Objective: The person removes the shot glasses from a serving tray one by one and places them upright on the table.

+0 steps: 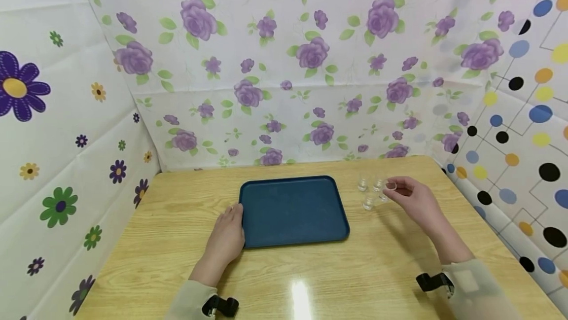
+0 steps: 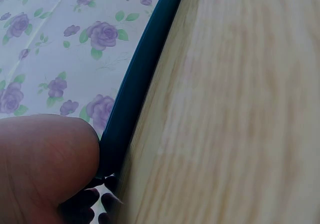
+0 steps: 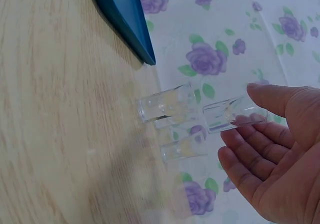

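Note:
A dark blue rectangular tray (image 1: pixel 293 211) lies on the wooden table. My left hand (image 1: pixel 227 233) rests against its left edge. In the left wrist view, the thumb (image 2: pixel 50 159) touches the end of the tray's rim (image 2: pixel 135 83), with the other fingers in shadow below. To the tray's right, my right hand (image 1: pixel 412 200) pinches a small clear shot glass (image 3: pixel 235 115) between thumb and fingers, near its rim. The right wrist view shows its base raised above the tabletop. Beside it stand three more clear shot glasses (image 1: pixel 368 202), upright and close together.
The wooden tabletop (image 1: pixel 275 280) ends at the back against a cloth with purple roses (image 1: pixel 310 53). Flowered cloth (image 1: pixel 66 162) hangs at the left and dotted cloth (image 1: pixel 510 137) at the right. Both wrists wear black straps with small devices (image 1: pixel 432 282).

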Available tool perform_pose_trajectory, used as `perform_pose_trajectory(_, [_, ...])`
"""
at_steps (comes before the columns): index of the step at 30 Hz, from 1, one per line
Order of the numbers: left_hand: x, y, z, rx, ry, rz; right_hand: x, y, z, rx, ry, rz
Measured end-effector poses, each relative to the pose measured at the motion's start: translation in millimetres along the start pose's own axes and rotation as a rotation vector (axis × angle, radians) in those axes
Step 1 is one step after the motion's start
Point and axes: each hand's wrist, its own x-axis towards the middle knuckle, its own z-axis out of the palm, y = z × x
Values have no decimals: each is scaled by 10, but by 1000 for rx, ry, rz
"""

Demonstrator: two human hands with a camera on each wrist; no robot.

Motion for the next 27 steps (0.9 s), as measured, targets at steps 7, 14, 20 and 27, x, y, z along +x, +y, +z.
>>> perform_pose_trajectory(7, [8,-2,0,4,6,4,-1,83,-75,-28,23,18])
perform_pose_trajectory(14, [1,6,1,0,7,2,31,252,-47,-23,24,48])
perform_pose_trajectory(20, [1,1,2,-11,-15,-12,82,364,17,-22,-12,72])
perform_pose_trajectory(27, [5,-7,6,-1,-6,-10,125,385,72,-29,-26,76])
